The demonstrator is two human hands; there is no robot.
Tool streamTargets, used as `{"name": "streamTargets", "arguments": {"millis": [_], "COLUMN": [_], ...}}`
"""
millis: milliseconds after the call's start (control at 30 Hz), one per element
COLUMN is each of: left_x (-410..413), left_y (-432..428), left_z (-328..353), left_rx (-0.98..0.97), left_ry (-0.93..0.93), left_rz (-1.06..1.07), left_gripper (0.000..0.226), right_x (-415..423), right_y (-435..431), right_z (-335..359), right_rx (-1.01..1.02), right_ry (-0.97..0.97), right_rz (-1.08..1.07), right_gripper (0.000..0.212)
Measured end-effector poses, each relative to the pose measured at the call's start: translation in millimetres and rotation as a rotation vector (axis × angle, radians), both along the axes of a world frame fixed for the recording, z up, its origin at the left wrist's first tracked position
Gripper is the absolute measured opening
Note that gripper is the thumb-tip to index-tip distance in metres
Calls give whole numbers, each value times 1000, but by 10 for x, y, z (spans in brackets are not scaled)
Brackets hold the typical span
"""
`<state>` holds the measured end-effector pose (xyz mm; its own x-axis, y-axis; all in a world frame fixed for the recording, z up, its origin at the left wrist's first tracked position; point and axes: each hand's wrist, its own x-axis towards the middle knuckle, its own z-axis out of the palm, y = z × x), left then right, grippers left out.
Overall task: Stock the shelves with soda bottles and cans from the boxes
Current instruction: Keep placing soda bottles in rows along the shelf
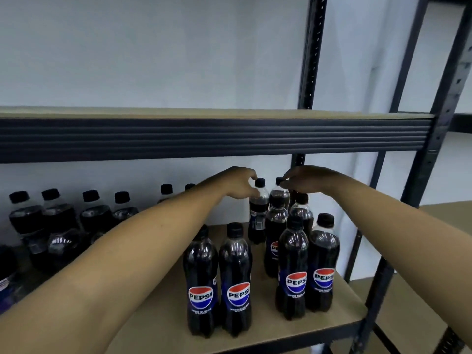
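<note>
Bottles (235, 277) | left hand (240, 183), right hand (306, 180) grip rear caps (260, 182) | far-left ones blurred

The left forearm (127, 251) is covering most of the far row of bottles (58, 221) on the left, whose labels are blurring past reading, the left edge is cutting off one near bottle (3, 284), and the right hand (309, 180) is partly hiding, with its fingers (288, 184), the cap (279, 180) of a far bottle (279, 199).

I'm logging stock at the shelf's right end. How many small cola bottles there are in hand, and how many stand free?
Black-capped plastic cola bottles gripped at the top, by left hand and right hand: 2
Free-standing bottles: 6
Total: 8
</note>
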<state>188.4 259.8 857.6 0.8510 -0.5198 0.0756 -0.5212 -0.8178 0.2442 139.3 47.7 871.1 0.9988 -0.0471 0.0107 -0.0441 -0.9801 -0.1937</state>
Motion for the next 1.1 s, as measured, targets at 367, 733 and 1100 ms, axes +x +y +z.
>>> {"name": "streamTargets", "arguments": {"millis": [367,733,1100], "left_x": [701,376,-136], "left_y": [-359,253,1032], "left_z": [-136,-103,-79], "left_rx": [33,-52,-61], "left_ry": [137,-35,68], "left_rz": [0,-116,-131], "left_gripper": [49,15,36], "right_x": [980,868,378], "right_y": [-28,411,974], "right_z": [-112,-75,28], "right_rx": [-70,-28,58], "right_ry": [198,110,241], "right_rz": [-17,295,517], "right_gripper": [36,11,28]}}
